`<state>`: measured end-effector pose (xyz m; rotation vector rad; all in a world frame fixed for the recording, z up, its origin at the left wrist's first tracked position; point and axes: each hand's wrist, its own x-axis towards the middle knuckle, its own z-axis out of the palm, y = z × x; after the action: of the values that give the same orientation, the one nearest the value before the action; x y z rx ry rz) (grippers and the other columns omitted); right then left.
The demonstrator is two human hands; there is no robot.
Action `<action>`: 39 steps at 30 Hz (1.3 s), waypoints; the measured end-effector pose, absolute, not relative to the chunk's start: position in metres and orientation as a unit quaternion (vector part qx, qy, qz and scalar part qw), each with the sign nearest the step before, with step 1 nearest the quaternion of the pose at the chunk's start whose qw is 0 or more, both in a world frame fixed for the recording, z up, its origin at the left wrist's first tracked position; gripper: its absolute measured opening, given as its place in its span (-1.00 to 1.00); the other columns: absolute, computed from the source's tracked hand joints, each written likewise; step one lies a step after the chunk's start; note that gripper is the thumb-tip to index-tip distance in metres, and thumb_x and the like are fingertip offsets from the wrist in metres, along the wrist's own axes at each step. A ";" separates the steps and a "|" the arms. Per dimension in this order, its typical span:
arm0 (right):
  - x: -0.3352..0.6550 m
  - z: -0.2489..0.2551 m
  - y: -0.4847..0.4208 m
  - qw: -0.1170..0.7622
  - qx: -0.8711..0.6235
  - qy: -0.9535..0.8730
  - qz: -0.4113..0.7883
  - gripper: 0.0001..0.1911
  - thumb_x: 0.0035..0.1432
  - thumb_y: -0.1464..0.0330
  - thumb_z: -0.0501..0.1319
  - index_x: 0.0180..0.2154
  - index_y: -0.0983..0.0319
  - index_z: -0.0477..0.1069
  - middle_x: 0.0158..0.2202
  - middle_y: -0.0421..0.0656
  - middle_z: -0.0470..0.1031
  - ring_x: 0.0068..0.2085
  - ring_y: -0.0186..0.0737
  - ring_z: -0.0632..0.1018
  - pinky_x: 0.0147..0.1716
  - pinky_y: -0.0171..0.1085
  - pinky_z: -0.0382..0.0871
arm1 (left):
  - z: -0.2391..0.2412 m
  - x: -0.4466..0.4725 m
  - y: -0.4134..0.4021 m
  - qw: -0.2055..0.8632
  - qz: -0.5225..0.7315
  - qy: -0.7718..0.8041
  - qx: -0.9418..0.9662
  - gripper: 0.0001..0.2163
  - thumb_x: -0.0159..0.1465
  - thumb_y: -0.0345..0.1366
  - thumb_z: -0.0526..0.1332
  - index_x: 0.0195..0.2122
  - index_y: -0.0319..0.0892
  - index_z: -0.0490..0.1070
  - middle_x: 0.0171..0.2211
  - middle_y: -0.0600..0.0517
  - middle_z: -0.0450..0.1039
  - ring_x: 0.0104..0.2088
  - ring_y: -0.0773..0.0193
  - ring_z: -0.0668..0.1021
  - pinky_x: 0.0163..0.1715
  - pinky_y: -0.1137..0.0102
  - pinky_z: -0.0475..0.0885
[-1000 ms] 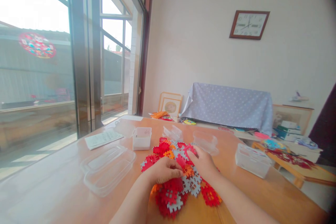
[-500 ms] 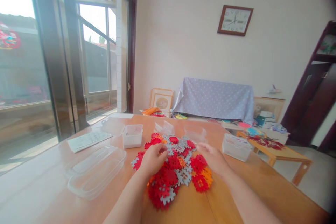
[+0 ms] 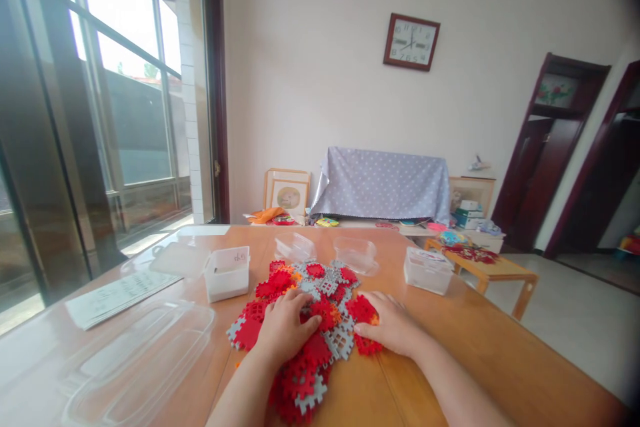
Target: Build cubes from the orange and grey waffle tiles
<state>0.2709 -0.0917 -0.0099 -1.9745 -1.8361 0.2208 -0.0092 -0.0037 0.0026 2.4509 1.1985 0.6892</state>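
A heap of flat interlocking plastic tiles point(image 3: 320, 300), red, grey and orange, lies on the wooden table point(image 3: 480, 347) right in front of me. My left hand point(image 3: 285, 328) rests palm down on the heap's left side, fingers stretched over the tiles. My right hand point(image 3: 391, 328) lies flat on the heap's right edge, fingers pointing left and touching red tiles. Neither hand grips a tile.
A large clear tub point(image 3: 135, 360) and a paper sheet point(image 3: 115, 293) lie at the left. A small white box point(image 3: 227, 272), clear cups point(image 3: 356, 255) and a lidded box point(image 3: 428, 269) stand behind the heap. A low table point(image 3: 493, 268) and covered furniture point(image 3: 383, 183) are beyond.
The view has swung right, revealing doorways. Both hands have come down flat onto the tile heap, which looks pushed closer together.
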 end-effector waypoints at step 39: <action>0.232 0.049 -0.065 0.415 -0.671 -0.538 0.297 -0.52 0.21 -0.01 0.16 -0.05 0.20 0.48 -0.14 -0.08 0.60 -0.12 -0.09 0.57 -0.22 -0.20 0.42 | -0.002 -0.019 0.021 0.173 0.371 0.530 0.743 -0.57 0.38 -0.07 0.04 0.16 -0.22 0.33 0.06 -0.20 0.49 0.08 0.01 0.49 0.08 0.21 0.32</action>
<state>0.2319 -0.0649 0.0488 -1.6857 -1.3503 0.7469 -0.0192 0.0208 -0.0021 2.1076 1.5033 1.0519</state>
